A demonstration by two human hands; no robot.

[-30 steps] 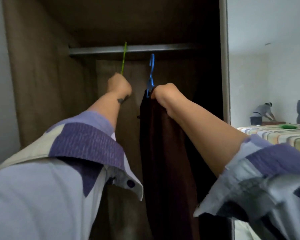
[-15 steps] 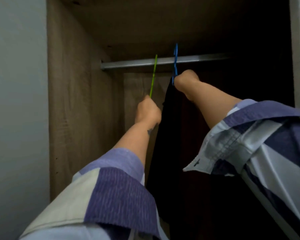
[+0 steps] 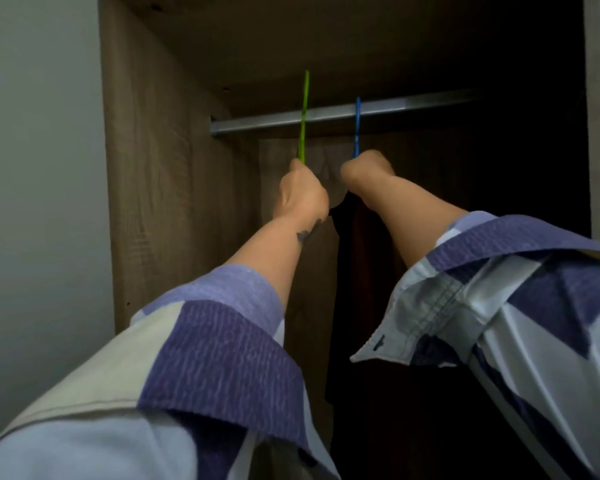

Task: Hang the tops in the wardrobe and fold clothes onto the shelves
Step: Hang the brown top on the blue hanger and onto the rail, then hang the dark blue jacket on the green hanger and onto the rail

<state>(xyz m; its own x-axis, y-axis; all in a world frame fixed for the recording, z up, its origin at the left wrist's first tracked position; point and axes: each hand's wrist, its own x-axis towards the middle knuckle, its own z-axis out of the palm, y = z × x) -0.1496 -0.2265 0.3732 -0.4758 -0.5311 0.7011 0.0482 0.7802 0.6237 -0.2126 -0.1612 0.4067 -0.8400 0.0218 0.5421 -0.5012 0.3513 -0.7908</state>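
Both arms reach up into the wardrobe (image 3: 160,174). The left hand (image 3: 300,199) grips a green hanger (image 3: 303,116) crossing the rail (image 3: 413,107); the right hand (image 3: 366,173) grasps the blue hanger (image 3: 356,128), hooked there, dark top (image 3: 354,258) hanging below.

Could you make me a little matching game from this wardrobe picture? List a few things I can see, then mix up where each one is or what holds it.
Things:
1. green hanger
2. blue hanger
3. metal rail
4. dark garment

Places or states:
A. runs across the top of the wardrobe, behind both hangers
B. held from below by the left hand
C. hangs down in the wardrobe below the right hand
D. held from below by the right hand

Pairs: 1-B, 2-D, 3-A, 4-C
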